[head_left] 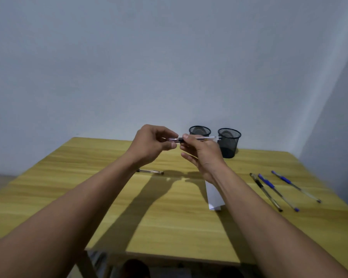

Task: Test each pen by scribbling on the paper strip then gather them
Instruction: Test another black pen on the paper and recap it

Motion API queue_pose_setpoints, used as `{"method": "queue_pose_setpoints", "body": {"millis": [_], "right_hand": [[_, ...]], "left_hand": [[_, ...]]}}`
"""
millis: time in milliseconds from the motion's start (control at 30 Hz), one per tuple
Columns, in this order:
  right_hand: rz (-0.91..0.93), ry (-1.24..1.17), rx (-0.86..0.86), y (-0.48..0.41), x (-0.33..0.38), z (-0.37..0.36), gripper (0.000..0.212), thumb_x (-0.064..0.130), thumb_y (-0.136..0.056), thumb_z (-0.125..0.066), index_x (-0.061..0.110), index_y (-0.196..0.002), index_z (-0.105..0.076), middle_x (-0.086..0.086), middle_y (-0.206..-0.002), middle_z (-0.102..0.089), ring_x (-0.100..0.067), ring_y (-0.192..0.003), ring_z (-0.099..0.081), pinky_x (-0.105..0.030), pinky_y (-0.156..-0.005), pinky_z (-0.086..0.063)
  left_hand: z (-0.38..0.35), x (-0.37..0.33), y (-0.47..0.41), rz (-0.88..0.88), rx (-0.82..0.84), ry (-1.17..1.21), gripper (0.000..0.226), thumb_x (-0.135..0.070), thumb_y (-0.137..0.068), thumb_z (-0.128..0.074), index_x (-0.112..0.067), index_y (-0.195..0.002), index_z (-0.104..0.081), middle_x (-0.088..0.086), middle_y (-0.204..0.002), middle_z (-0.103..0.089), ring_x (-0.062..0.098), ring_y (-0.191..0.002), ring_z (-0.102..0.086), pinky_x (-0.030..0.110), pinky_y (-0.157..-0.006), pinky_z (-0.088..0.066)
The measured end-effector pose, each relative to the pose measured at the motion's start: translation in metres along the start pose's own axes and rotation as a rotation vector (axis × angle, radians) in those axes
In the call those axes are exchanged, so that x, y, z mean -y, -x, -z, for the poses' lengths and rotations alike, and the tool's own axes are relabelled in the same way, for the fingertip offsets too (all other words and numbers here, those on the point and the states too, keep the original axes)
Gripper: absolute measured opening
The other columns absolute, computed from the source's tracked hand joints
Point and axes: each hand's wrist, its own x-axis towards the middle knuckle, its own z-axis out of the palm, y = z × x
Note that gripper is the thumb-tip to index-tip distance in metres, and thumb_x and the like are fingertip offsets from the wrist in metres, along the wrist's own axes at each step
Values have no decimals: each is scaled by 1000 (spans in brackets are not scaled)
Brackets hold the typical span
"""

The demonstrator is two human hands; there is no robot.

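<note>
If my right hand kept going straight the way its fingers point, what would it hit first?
Most likely the left hand. The right hand has its fingers aimed leftward along the pen that both hands hold, and the two hands sit close together. Depth is uncertain from this one view.

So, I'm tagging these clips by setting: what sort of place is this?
Likely a plain indoor desk setup, home or office: a wooden table against a bare grey wall, two black mesh pen cups, loose pens.
</note>
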Motion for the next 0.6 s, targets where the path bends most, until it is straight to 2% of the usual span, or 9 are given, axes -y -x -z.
{"method": "queue_pose_setpoints", "body": {"millis": [67,133,167,200,300,333,500,600], "right_hand": [[-8,-13,-4,0,2,5,9,16,-91,-75,9,-96,-73,-7,-82,-75,-13,-75,-75,-30,-76,-62],[-12,-16,-19,0,3,10,14,17,-90,-76,7,-99,-73,-7,-79,-76,-13,-73,-74,-26,-71,-63],[-12,-16,-30,0,3,11,16,18,-90,-76,5,-99,-74,-7,-78,-76,-13,-71,-74,-25,-70,-62],[-11,-21,-40,0,3,12,16,17,-90,-76,3,-97,-74,-8,-76,-75,-13,-69,-73,-24,-68,-62],[-5,-49,-57,-1,2,14,13,14,-89,-76,2,-90,-74,-10,-74,-75,-14,-65,-70,-21,-65,-61],[-3,-56,-58,-2,2,14,12,14,-89,-76,2,-90,-73,-11,-74,-75,-14,-64,-70,-21,-65,-61],[9,-78,-58,-5,4,18,11,13,-90,-76,3,-86,-72,-9,-70,-75,-13,-62,-70,-20,-64,-61],[15,-61,-65,-7,4,22,12,12,-90,-75,3,-83,-73,-10,-71,-75,-14,-62,-70,-20,-65,-61]], "left_hand": [[-4,-1,1,-49,-14,-99,20,-8,-81,-80,-12,-101,-78,0,-85,-77,8,-81,-72,23,-78,-57],[-9,-3,3,-137,-30,-224,17,-13,-85,-77,-16,-102,-79,-10,-79,-74,-7,-69,-64,10,-71,-47],[-13,-3,4,-181,-37,-272,16,-16,-87,-75,-17,-103,-79,-11,-77,-72,-9,-68,-63,8,-69,-45],[-15,-3,5,-214,-42,-299,15,-17,-90,-73,-17,-103,-79,-10,-76,-72,-7,-68,-63,11,-68,-45],[-19,0,7,-269,-55,-345,15,-20,-97,-64,-16,-100,-78,2,-72,-70,18,-68,-65,35,-65,-52],[-20,1,6,-272,-56,-357,16,-21,-98,-62,-16,-98,-77,3,-71,-69,23,-68,-63,39,-65,-52],[-26,-2,-2,-164,-52,-272,19,-16,-98,-60,-8,-90,-75,5,-73,-72,20,-66,-65,39,-71,-55],[-29,-2,-8,-106,-18,-238,21,-16,-98,-59,-9,-86,-75,7,-73,-72,24,-68,-67,42,-74,-57]]}}
